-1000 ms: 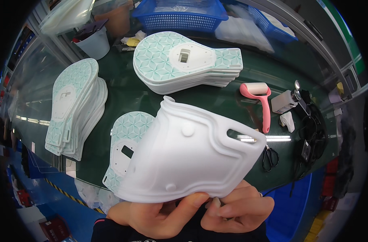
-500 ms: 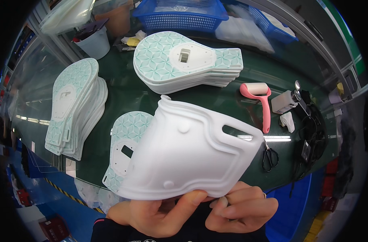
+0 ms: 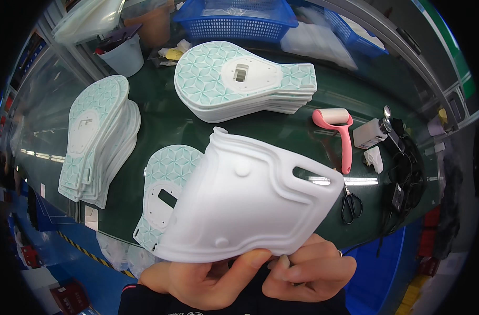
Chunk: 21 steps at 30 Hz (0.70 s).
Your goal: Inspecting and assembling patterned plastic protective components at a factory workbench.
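Observation:
A white moulded plastic panel with a slot-shaped handle hole is tilted up in front of me. My left hand grips its lower edge, the thumb on the near face and the other fingers behind. Close by, my right hand is closed in a pinch at the same edge, its fingertips touching the panel. What lies between them is too small to make out. Partly covered by the panel, a paddle-shaped plate with a green-and-white petal pattern lies on the table.
Stacks of similar patterned plates stand at the far middle and left. To the right lie a pink-handled roller, a dispenser bottle, crumpled tissue, black scissors and black cables. A blue basket sits behind.
The panel has shifted very slightly right and down, tilting a little with the left hand. My right hand has moved slightly left along the edge, still pinched.

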Each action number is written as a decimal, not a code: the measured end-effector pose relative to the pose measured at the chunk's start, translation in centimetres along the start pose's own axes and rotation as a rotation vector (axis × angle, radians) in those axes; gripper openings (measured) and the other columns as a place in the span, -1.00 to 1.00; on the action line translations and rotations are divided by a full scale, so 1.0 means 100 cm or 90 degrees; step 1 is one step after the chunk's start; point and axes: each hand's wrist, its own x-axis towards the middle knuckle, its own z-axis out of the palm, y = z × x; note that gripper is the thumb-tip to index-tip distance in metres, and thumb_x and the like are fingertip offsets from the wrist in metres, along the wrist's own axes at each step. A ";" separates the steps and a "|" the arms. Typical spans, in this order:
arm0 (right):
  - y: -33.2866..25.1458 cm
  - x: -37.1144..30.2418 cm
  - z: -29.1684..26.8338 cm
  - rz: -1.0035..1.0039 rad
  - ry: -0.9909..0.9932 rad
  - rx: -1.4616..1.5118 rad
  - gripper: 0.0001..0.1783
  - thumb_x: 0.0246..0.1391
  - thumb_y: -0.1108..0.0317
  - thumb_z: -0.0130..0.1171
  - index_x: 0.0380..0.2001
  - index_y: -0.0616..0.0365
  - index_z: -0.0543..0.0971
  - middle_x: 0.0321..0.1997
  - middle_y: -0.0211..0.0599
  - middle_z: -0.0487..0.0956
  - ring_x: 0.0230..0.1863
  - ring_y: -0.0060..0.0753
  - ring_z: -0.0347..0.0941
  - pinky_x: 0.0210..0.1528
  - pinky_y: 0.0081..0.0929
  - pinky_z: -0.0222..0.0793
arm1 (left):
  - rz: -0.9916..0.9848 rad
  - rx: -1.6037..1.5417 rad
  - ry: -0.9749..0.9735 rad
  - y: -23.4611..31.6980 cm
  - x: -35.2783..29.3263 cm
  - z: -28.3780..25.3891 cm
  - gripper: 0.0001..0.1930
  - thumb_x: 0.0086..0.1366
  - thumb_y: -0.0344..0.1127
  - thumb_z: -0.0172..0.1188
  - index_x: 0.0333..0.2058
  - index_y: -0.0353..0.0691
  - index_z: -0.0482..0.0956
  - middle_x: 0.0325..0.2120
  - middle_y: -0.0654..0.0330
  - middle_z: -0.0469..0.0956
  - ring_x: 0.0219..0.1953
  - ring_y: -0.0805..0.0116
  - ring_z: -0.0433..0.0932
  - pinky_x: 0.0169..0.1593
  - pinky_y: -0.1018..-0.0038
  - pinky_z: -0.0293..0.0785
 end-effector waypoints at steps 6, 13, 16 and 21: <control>0.001 0.000 -0.001 0.014 0.019 0.066 -0.63 -0.52 0.66 0.31 -0.51 0.25 0.42 -0.55 -0.29 0.41 -0.47 -0.22 0.46 -0.50 -0.55 0.42 | 0.020 -0.007 -0.035 0.000 0.003 0.000 -0.43 -0.06 -0.50 0.19 -0.07 -0.51 0.15 -0.35 -0.04 0.44 -0.43 0.36 0.49 -0.42 0.55 0.46; -0.001 0.001 -0.003 0.037 0.007 0.061 -0.63 -0.50 0.68 0.29 -0.49 0.26 0.40 -0.58 -0.28 0.39 -0.47 -0.17 0.47 -0.49 -0.53 0.41 | 0.016 -0.009 -0.031 -0.002 0.000 -0.003 -0.37 -0.10 -0.47 0.22 -0.05 -0.51 0.12 -0.34 -0.05 0.44 -0.43 0.33 0.49 -0.39 0.54 0.46; -0.002 0.016 -0.013 0.024 -0.145 0.079 -0.64 -0.30 0.67 0.12 -0.45 0.21 0.19 -0.60 -0.26 0.35 -0.70 -0.50 0.32 -0.56 -0.59 0.34 | -0.210 -0.002 0.273 0.018 -0.007 0.018 -0.30 -0.14 -0.43 0.27 -0.04 -0.51 0.10 -0.30 -0.06 0.42 -0.36 0.29 0.49 -0.30 0.50 0.45; -0.008 0.007 0.002 0.055 0.053 0.115 -0.64 -0.38 0.68 0.18 -0.46 0.23 0.29 -0.61 -0.26 0.38 -0.62 -0.34 0.40 -0.53 -0.56 0.37 | -0.178 0.000 0.263 0.015 -0.005 0.018 -0.25 -0.18 -0.42 0.31 -0.02 -0.51 0.08 -0.23 -0.06 0.39 -0.24 0.25 0.45 -0.17 0.44 0.39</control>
